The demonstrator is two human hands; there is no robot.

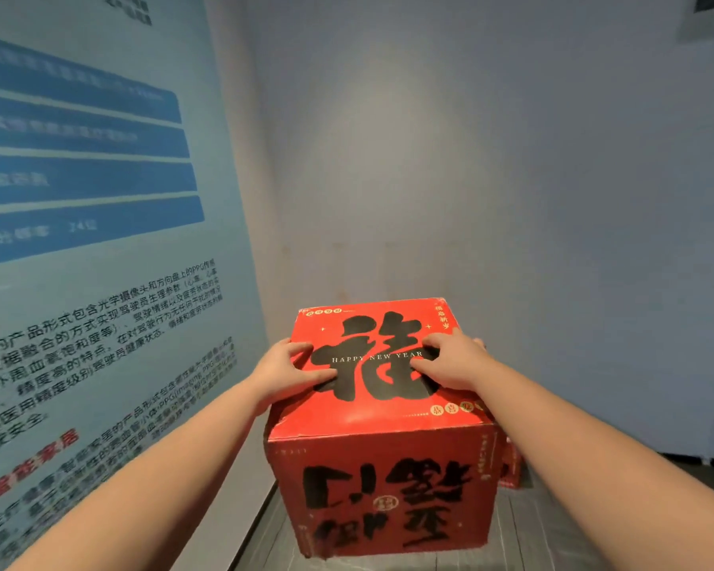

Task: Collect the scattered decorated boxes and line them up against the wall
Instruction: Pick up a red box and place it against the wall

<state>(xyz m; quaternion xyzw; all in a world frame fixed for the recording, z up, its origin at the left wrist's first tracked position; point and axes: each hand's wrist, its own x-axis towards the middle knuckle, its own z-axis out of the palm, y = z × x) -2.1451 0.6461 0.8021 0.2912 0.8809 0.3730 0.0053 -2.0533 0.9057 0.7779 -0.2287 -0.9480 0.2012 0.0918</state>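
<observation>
Red cardboard is filling the middle of your view: you are pressing both hands down on the top of a red New Year gift box (382, 430), the one carrying the big black calligraphy character and "HAPPY NEW YEAR" across its lid. Your left hand (287, 372) is lying at nine o'clock on the lid, fingers spread and slightly curled, thumb reaching toward the centre. Your right hand (454, 364) is mirroring it at three o'clock, fingers bent, palm low. Neither hand is wrapping an edge; both are resting flat on the top panel, so this looks like pressing or sliding, not lifting.

The box is sitting on the dark plank floor (553, 529), tucked into the corner, with the grey back wall (470, 179) at twelve o'clock and the blue printed poster panel (100, 282) running along at nine. Whether its far face is touching the wall, you cannot tell from here.

A second red box (512, 467) is peeking out at four o'clock, just behind this one and mostly hidden. So at least one box seems placed, and this one is nearly home. How many remain scattered is out of sight.
</observation>
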